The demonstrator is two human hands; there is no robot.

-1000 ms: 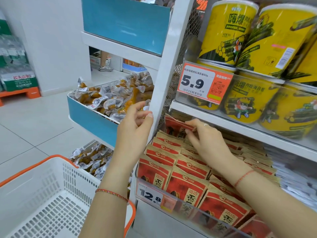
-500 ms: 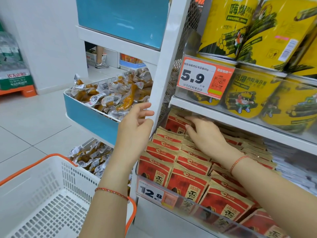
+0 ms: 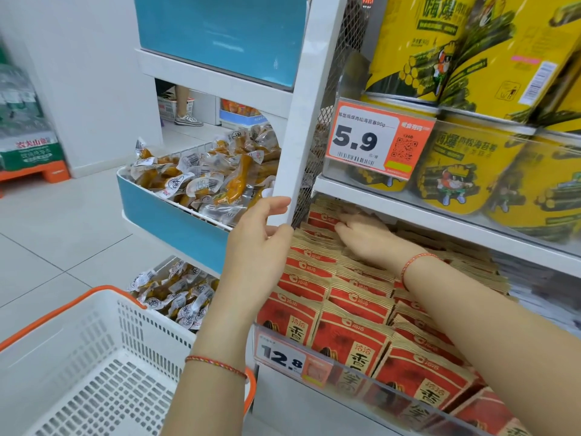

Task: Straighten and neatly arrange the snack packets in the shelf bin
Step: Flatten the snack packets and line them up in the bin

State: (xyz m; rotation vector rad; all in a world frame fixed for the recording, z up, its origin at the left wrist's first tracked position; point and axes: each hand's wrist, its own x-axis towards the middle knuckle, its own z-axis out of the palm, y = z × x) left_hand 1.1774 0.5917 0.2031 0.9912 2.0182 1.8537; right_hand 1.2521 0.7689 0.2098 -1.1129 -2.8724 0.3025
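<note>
Red and gold snack packets (image 3: 352, 338) stand in overlapping rows in the shelf bin, behind its clear front lip (image 3: 355, 380). My right hand (image 3: 366, 236) reaches deep under the upper shelf, fingers bent down onto the tops of the back-row packets (image 3: 323, 218); it grips none that I can see. My left hand (image 3: 257, 243) hovers at the bin's left edge beside the white upright post (image 3: 301, 121), with relaxed fingers that hold nothing.
Yellow seaweed tubs (image 3: 471, 162) fill the shelf above, behind a 5.9 price tag (image 3: 377, 143). A blue-fronted bin of clear-wrapped snacks (image 3: 201, 184) juts out at left. A white basket with orange rim (image 3: 94, 357) sits below my left arm. A 12.8 tag (image 3: 283, 357) hangs on the lip.
My right hand carried a red packet to the back row, pushed it in and now lies deeper under the shelf. My left hand stayed by the post, fingers straightening a little.
</note>
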